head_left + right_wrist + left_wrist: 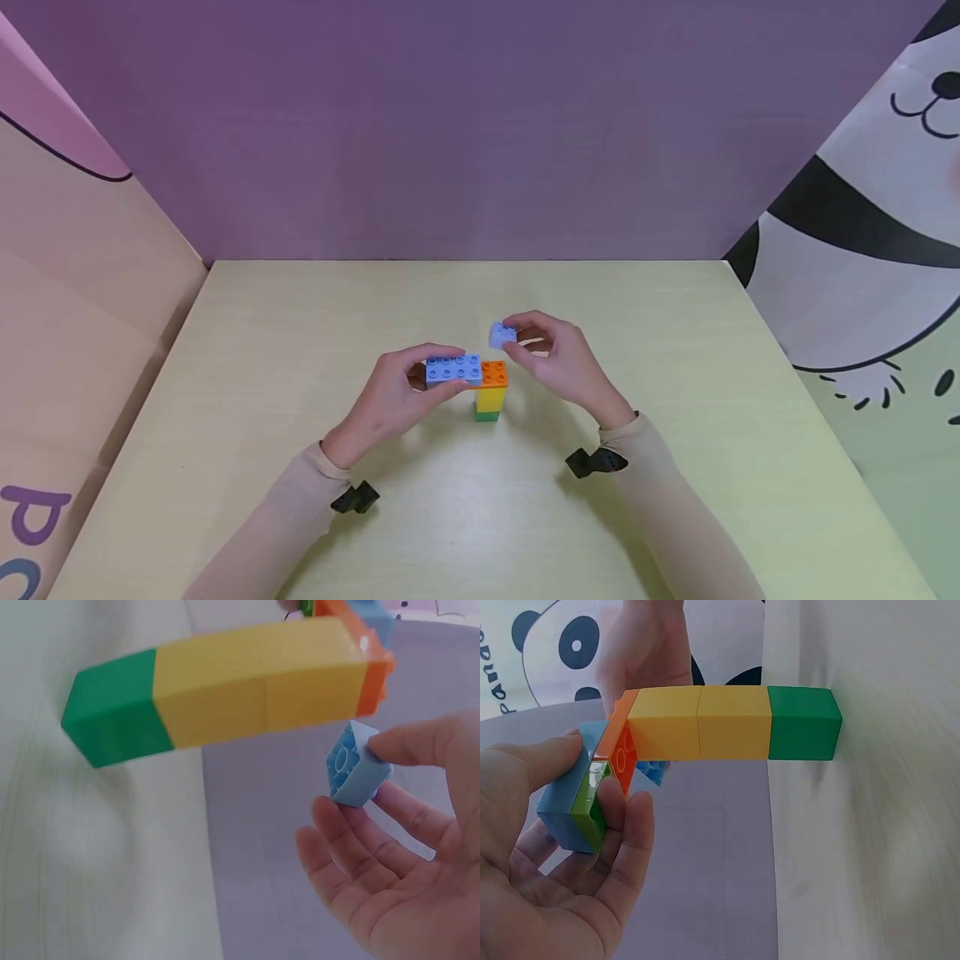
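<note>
A block tower stands upright on the table, with a green block (804, 724) at the bottom, two yellow blocks (699, 724) above it and an orange block (493, 373) over those. On the orange block's left part sits a long blue block (453, 370); a light green block (589, 802) shows beneath its overhang in the left wrist view. My left hand (397, 390) grips the blue block and the light green one at that end. Held clear of the tower, a small light blue block (358, 766) is pinched between the thumb and fingers of my right hand (558, 358).
The pale wooden table (300, 308) ends at a purple wall (465, 133) behind. A beige panel (90, 317) flanks its left side, and a panda-printed panel (862, 250) flanks its right. Dark wrist cameras sit on both sleeves.
</note>
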The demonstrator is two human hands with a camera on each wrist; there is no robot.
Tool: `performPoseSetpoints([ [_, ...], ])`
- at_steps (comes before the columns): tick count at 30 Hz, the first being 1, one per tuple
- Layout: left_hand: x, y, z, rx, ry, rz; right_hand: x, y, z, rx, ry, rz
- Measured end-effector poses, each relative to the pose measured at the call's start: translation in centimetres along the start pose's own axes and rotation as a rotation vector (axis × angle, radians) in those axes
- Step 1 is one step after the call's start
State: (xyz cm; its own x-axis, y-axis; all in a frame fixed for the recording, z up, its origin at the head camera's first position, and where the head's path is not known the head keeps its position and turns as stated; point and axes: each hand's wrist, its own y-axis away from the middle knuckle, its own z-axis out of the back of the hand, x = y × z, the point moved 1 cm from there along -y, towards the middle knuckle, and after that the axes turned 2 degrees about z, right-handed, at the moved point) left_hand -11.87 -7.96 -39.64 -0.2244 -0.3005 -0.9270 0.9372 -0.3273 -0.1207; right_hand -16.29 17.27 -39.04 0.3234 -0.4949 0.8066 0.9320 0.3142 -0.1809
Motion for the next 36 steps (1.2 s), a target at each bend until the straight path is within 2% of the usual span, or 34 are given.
performPoseSetpoints([
  [7,-0.2,0.0,0.0,-0.004,0.005,-0.009,1.5,1.5,0.1,0.020,-0.079,0.045],
  [13,-0.4,-0.1,0.1,-0.010,-0.016,-0.013,2.1,2.3,-0.1,0.030,-0.127,0.114],
  [19,-0.7,-0.1,0.2,-0.004,-0.025,-0.023,2.4,2.9,-0.3,0.032,-0.092,0.218],
  [26,-0.6,-0.2,0.0,-0.012,-0.004,-0.050,2.5,3.3,-0.6,0.026,-0.059,0.280],
  [32,-0.7,-0.3,-0.1,-0.013,0.012,-0.054,1.8,3.2,-0.8,-0.010,-0.054,0.361],
  [36,-0.7,-0.3,-0.1,-0.011,0.020,-0.048,1.6,3.3,-1.1,-0.016,-0.007,0.393],
])
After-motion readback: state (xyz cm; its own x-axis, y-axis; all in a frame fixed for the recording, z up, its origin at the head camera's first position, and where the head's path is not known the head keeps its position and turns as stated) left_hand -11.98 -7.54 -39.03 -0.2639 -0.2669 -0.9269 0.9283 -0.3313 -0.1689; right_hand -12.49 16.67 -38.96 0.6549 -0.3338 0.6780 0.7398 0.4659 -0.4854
